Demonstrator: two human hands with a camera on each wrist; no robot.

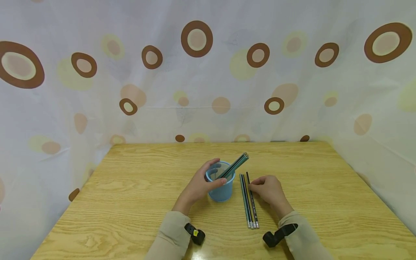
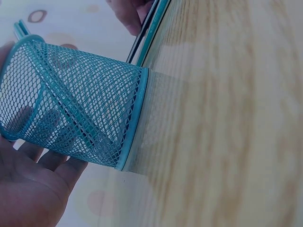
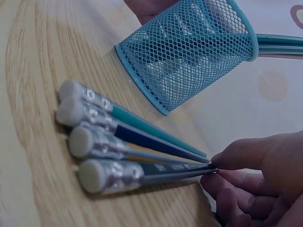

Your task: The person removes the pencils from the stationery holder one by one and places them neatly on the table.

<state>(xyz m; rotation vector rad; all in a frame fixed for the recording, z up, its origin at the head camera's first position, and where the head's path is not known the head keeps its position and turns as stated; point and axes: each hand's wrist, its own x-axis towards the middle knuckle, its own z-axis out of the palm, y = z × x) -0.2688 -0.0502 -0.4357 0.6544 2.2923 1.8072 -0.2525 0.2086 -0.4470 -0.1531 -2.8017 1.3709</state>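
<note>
A light-blue mesh pencil cup [image 1: 221,192] is near the middle of the table, with my left hand [image 1: 197,185] gripping it from the left. The thumb lies across the near side of its rim and the fingers reach round the far side. A bundle of green and dark pencils [image 1: 236,165] leans to the right inside the cup. Just right of the cup, several pencils lie side by side, eraser ends toward me, among them a green pencil [image 3: 156,130]. My right hand [image 1: 268,189] pinches the outermost one, a black pencil [image 1: 253,205], near its far end between thumb and fingers.
The wood-grain table [image 1: 146,180] extends around both hands. Behind it and at both sides hangs a white curtain [image 1: 201,79] with brown and pale circles. Each sleeve carries a black wrist camera [image 1: 276,236].
</note>
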